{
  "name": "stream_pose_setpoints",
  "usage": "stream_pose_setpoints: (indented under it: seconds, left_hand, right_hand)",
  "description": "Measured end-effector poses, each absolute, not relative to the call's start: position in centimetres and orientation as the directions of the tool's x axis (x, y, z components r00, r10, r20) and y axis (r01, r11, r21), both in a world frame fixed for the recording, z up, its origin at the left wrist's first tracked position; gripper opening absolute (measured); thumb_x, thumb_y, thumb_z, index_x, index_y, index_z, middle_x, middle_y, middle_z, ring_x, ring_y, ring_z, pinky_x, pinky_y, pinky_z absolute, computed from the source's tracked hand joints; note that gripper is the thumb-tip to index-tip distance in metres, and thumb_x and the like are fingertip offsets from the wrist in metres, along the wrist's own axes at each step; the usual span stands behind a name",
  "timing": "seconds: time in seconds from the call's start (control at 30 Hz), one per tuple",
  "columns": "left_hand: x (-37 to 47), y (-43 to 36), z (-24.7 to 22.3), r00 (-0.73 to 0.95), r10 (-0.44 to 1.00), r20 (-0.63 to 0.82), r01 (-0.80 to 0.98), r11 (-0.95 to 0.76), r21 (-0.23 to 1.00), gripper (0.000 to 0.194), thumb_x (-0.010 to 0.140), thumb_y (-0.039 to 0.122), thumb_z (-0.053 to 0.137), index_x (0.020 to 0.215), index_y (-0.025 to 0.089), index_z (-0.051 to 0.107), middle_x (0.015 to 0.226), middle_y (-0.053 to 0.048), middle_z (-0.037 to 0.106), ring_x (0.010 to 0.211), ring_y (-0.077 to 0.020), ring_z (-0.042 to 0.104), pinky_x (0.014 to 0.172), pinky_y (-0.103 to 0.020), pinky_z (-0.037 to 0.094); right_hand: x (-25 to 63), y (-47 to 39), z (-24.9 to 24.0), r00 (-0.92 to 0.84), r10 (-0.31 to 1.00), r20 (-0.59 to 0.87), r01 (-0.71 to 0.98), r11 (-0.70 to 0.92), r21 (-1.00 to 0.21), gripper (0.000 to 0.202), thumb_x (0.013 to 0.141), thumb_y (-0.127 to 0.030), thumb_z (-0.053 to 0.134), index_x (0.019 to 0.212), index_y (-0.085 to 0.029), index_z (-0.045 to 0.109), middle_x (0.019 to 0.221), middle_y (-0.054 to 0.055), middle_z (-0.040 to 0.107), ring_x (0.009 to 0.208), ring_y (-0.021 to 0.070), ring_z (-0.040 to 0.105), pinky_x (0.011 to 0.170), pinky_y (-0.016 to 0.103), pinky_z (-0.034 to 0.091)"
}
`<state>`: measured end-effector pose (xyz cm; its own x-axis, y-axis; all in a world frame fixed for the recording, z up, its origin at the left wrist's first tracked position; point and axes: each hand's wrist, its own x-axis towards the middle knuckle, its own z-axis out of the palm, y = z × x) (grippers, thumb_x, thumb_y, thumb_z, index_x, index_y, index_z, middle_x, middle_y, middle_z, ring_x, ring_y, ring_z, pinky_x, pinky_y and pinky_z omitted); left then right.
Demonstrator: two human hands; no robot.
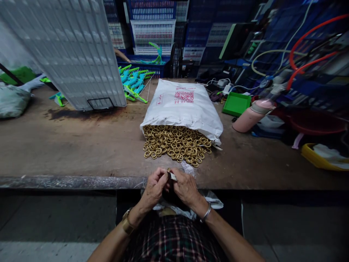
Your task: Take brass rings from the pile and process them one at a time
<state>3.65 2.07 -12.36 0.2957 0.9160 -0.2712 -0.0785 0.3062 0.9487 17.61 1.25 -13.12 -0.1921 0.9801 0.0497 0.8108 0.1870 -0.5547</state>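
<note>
My left hand [155, 185] and my right hand [187, 187] meet at the front edge of the workbench, both with fingers closed. From the right hand's grip shows a small white, flat piece with a dark part [172, 177]; its kind is unclear. The left fingers pinch close against it, and what they hold is hidden. A trace of gold colour appears between the fingertips. Just beyond the hands, many gold-coloured rings [177, 143] spill from the mouth of a white woven sack [188, 102] with red print, lying on the bench.
The wooden bench [68, 149] spans the view. At left stands a ribbed translucent panel [81, 51], near green and teal plastic toy bows [136, 82]. To the right are a green tray [236, 103], a pink bottle [251, 116] and a yellow basin [321, 158]. Crates [152, 36] stack behind; another person's arm [121, 55] shows.
</note>
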Motion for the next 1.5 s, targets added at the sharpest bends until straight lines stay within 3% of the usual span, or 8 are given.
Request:
stream_pose_setpoints:
  seconds: [0.33, 0.47, 0.57, 0.77, 1.0, 1.13, 1.27, 1.5]
  left_hand:
    - [3.5, 2.0, -11.7, 0.288, 0.926, -0.245, -0.017, 0.260, 0.965, 0.037, 0.079, 0.052, 0.052, 0.073, 0.016, 0.047, 0.060, 0.002, 0.049, 0.049, -0.0079, 0.045, 0.050, -0.020, 0.039]
    - [3.5, 0.7, -9.8, 0.446, 0.858, -0.255, -0.052, 0.309, 0.950, 0.033, 0.082, 0.047, 0.052, 0.074, 0.015, 0.050, 0.066, -0.001, 0.054, 0.054, -0.0084, 0.050, 0.054, -0.021, 0.042]
    - [3.6, 0.2, -9.9, 0.521, 0.800, -0.298, -0.197, 0.453, 0.870, 0.032, 0.081, 0.047, 0.054, 0.078, 0.015, 0.051, 0.071, -0.004, 0.058, 0.055, -0.0100, 0.053, 0.055, -0.023, 0.046]
    - [3.3, 1.1, -12.4, 0.343, 0.837, -0.427, -0.435, 0.544, 0.718, 0.036, 0.072, 0.045, 0.066, 0.073, 0.011, 0.054, 0.079, -0.008, 0.060, 0.062, -0.0116, 0.056, 0.050, -0.020, 0.045]
    - [2.5, 1.3, -12.8, 0.390, 0.761, -0.519, -0.623, 0.633, 0.460, 0.023, 0.070, 0.028, 0.065, 0.086, 0.015, 0.055, 0.067, 0.000, 0.056, 0.053, -0.0100, 0.052, 0.044, -0.020, 0.042]
    - [2.4, 1.6, -12.9, 0.435, 0.715, -0.547, -0.655, 0.668, 0.353, 0.023, 0.066, 0.029, 0.069, 0.068, 0.012, 0.053, 0.065, 0.001, 0.052, 0.055, -0.0086, 0.050, 0.045, -0.019, 0.040]
    - [2.7, 2.3, -12.8, 0.362, 0.746, -0.559, -0.584, 0.649, 0.487, 0.030, 0.067, 0.036, 0.070, 0.070, 0.013, 0.050, 0.066, 0.001, 0.052, 0.057, -0.0091, 0.051, 0.044, -0.018, 0.039]
    - [3.8, 4.0, -12.6, 0.168, 0.863, -0.477, -0.341, 0.505, 0.793, 0.053, 0.066, 0.054, 0.066, 0.100, 0.018, 0.047, 0.056, 0.007, 0.048, 0.043, -0.0058, 0.040, 0.036, -0.014, 0.028]
  right_hand:
    - [17.3, 1.6, -13.2, -0.175, 0.981, -0.078, 0.875, 0.119, -0.469, 0.022, 0.076, -0.007, 0.041, 0.089, -0.018, 0.054, 0.071, 0.004, 0.065, 0.061, 0.0152, 0.055, 0.054, 0.029, 0.025]
    - [18.3, 2.9, -14.5, -0.049, 0.992, -0.120, 0.912, -0.005, -0.410, 0.022, 0.079, -0.010, 0.039, 0.091, -0.017, 0.056, 0.069, 0.005, 0.064, 0.057, 0.0147, 0.053, 0.053, 0.029, 0.023]
    - [19.1, 4.2, -15.2, 0.014, 0.999, -0.030, 0.912, -0.025, -0.409, 0.023, 0.079, -0.011, 0.039, 0.091, -0.017, 0.057, 0.071, 0.004, 0.065, 0.061, 0.0149, 0.054, 0.055, 0.027, 0.026]
    - [18.5, 7.1, -14.4, 0.026, 0.995, 0.097, 0.933, 0.010, -0.360, 0.030, 0.080, -0.012, 0.040, 0.105, -0.018, 0.056, 0.087, 0.007, 0.068, 0.076, 0.0188, 0.061, 0.062, 0.028, 0.031]
    - [17.4, 9.6, -14.2, 0.028, 0.999, -0.019, 0.982, -0.031, -0.184, 0.017, 0.083, -0.020, 0.043, 0.090, -0.018, 0.058, 0.081, 0.010, 0.068, 0.072, 0.0211, 0.064, 0.055, 0.029, 0.028]
    - [17.5, 10.0, -14.5, 0.029, 0.999, -0.025, 0.987, -0.033, -0.158, 0.016, 0.081, -0.019, 0.044, 0.089, -0.017, 0.058, 0.076, 0.010, 0.068, 0.071, 0.0215, 0.064, 0.053, 0.029, 0.024]
    - [17.9, 9.6, -14.0, -0.004, 1.000, 0.000, 0.968, 0.004, -0.252, 0.017, 0.082, -0.020, 0.044, 0.086, -0.020, 0.060, 0.077, 0.006, 0.069, 0.070, 0.0186, 0.062, 0.055, 0.028, 0.025]
    - [18.6, 6.3, -14.0, -0.152, 0.981, 0.123, 0.776, 0.196, -0.599, 0.021, 0.082, -0.024, 0.044, 0.090, -0.019, 0.063, 0.078, 0.004, 0.067, 0.069, 0.0145, 0.058, 0.063, 0.023, 0.035]
